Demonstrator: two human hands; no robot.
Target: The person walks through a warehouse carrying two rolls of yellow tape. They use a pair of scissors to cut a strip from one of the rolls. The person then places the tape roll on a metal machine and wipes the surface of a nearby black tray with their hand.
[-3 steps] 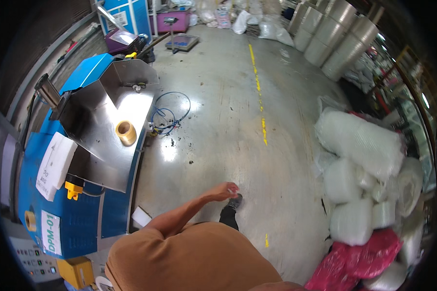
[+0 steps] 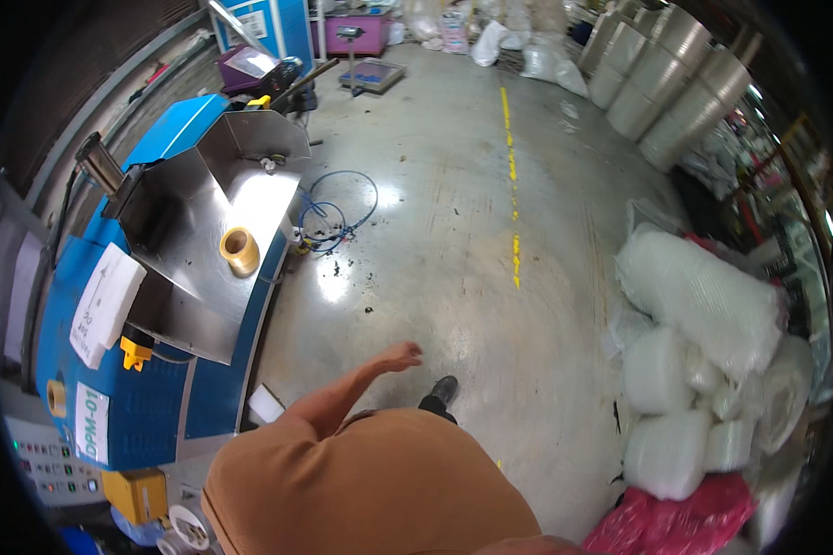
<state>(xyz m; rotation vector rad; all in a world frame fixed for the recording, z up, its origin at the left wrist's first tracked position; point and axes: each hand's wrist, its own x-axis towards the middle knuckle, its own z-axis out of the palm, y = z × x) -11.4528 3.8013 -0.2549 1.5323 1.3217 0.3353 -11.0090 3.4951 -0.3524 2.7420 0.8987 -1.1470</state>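
Observation:
My left hand (image 2: 401,356) hangs in front of my body over the grey floor. Its fingers are loosely bent and a little apart, with nothing visible in them. My left forearm (image 2: 347,393) reaches forward from a brown sleeve. Below and right of the hand, my dark shoe (image 2: 445,389) stands on the floor. My right hand is out of view. To the left, a yellowish tape roll (image 2: 240,251) stands upright on the metal tray (image 2: 190,287) of a blue machine (image 2: 143,407), well apart from my hand.
Blue tubing (image 2: 347,227) lies coiled beside the machine. A white foam block (image 2: 109,305) rests on the machine's edge. Bubble-wrap rolls (image 2: 703,291) and a pink plastic bundle (image 2: 680,518) line the right side. A yellow line (image 2: 513,176) runs along the floor. Farther off stands a platform scale (image 2: 372,76).
My left hand has swung slightly left and back. The far floor and the piles on the right appear farther right as the view turns a little left.

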